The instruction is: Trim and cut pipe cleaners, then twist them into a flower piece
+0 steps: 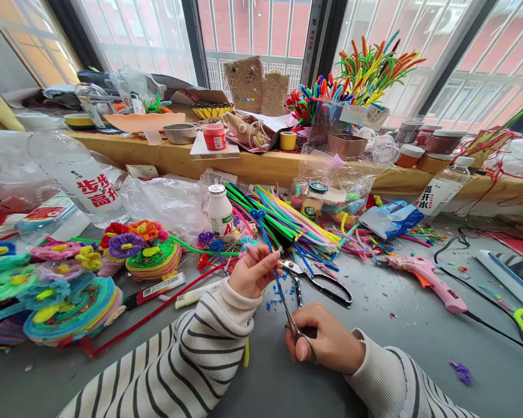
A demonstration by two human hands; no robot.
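My left hand (253, 271) pinches a blue pipe cleaner (265, 235) between thumb and fingertips. The upper end of the stem is curled into a small loop shape. My right hand (326, 339) is wrapped round the handles of small metal scissors (291, 323), whose blades point up toward the left fingertips, close to the stem's lower part. Whether the blades touch the stem I cannot tell. Blue clippings (272, 303) lie on the table beneath. Just beyond my hands rests a second pair of scissors with black handles (331, 290).
Bundled pipe cleaners (283, 215) lie behind my hands, near a white bottle (220, 210). Pipe-cleaner flowers (65, 290) crowd the left. A pink glue gun (436, 284) with a black cord lies right. The grey table (396, 337) meets a cluttered windowsill.
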